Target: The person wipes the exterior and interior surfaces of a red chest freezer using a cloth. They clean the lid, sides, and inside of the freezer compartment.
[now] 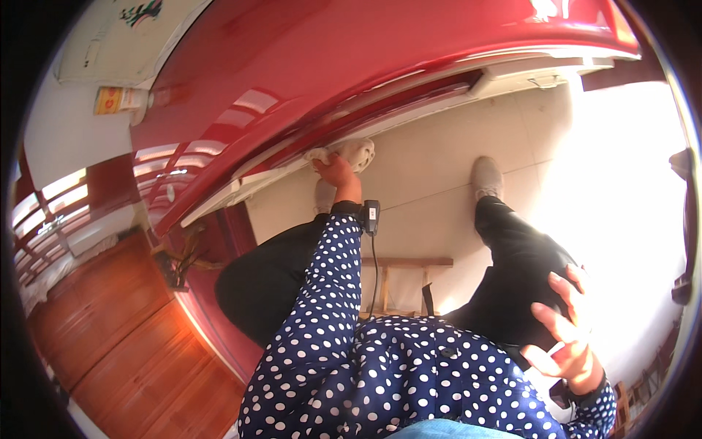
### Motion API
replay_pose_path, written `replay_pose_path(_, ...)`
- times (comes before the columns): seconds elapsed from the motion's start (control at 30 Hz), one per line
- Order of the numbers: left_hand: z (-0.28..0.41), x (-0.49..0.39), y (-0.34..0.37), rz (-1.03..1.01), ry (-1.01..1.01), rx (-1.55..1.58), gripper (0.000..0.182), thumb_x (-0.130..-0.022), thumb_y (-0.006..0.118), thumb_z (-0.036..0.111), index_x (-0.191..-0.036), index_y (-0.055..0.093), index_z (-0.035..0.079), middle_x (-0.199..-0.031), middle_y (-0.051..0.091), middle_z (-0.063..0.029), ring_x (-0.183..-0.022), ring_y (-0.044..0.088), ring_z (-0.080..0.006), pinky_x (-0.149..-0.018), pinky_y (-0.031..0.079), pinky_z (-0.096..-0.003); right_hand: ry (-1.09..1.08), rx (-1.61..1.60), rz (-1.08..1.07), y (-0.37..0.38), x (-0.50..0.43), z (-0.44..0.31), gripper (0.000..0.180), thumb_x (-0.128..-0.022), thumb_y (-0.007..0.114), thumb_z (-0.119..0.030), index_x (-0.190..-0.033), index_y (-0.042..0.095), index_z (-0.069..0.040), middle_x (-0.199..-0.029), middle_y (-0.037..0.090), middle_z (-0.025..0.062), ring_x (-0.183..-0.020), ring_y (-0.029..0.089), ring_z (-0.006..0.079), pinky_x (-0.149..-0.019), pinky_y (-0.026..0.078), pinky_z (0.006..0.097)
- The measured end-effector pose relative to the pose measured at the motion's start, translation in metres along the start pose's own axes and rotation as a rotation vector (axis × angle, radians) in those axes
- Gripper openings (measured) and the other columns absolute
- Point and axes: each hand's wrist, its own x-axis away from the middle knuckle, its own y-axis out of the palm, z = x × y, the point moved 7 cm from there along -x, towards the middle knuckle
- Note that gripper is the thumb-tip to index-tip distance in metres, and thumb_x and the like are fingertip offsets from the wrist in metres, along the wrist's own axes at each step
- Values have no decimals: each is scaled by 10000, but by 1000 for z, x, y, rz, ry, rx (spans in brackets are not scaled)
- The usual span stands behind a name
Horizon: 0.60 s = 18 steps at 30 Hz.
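My left hand [337, 171] is closed around a crumpled off-white cloth [354, 152]. The cloth touches the pale lower frame [290, 169] below the edge of a glossy red tabletop [307, 60]. A dark band with a small black device [371, 218] and a cable sits at that wrist. Over by my right thigh, my right hand [567, 329] has its fingers spread and holds nothing visible. Strong light washes out part of it.
A wooden stool [408, 263] shows between my legs. At the table's far left stands a container with a yellow label [112, 101], beside a whitish sheet [104, 46]. A metal handle [544, 83] juts from the frame at right. Orange-brown wood panels [120, 324] lie at lower left.
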Motion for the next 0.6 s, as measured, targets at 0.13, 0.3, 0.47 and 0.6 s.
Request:
replay_pose_path(0.13,41,70,61,-74,-26,2,694,-920,543,210,-1488,347,-137,-1458,474,-367,-1339,515,-451,-1128,425,-464,-127,229,131,5,12,-1,443,-809,693,-433,-1074,714,-79,-1282,618,241,-1250,528,480,-1013,434,647)
replay_pose_path(0.3,70,146,131,-226,20,-12,686,-933,542,155,-1490,310,-171,-1460,450,-399,-1367,484,-472,-1166,400,-462,-156,201,176,2,21,10,438,-839,640,-486,-1018,708,-93,-1245,631,194,-1201,546,454,-1011,415,645)
replay_pose_path(0.47,93,204,186,-345,267,-97,698,-890,580,163,-1492,366,-118,-1469,466,-366,-1387,458,-471,-1179,375,-475,-143,163,193,1,24,12,396,-845,627,-481,-1038,698,-143,-1226,629,153,-1155,558,425,-1041,386,649)
replay_pose_path(0.6,114,233,219,-587,354,0,668,-861,603,168,-1468,446,-61,-1449,499,-342,-1374,467,-467,-1178,372,-478,-122,158,198,2,26,14,387,-846,617,-475,-1077,684,-171,-1231,628,134,-1164,553,418,-1067,362,651)
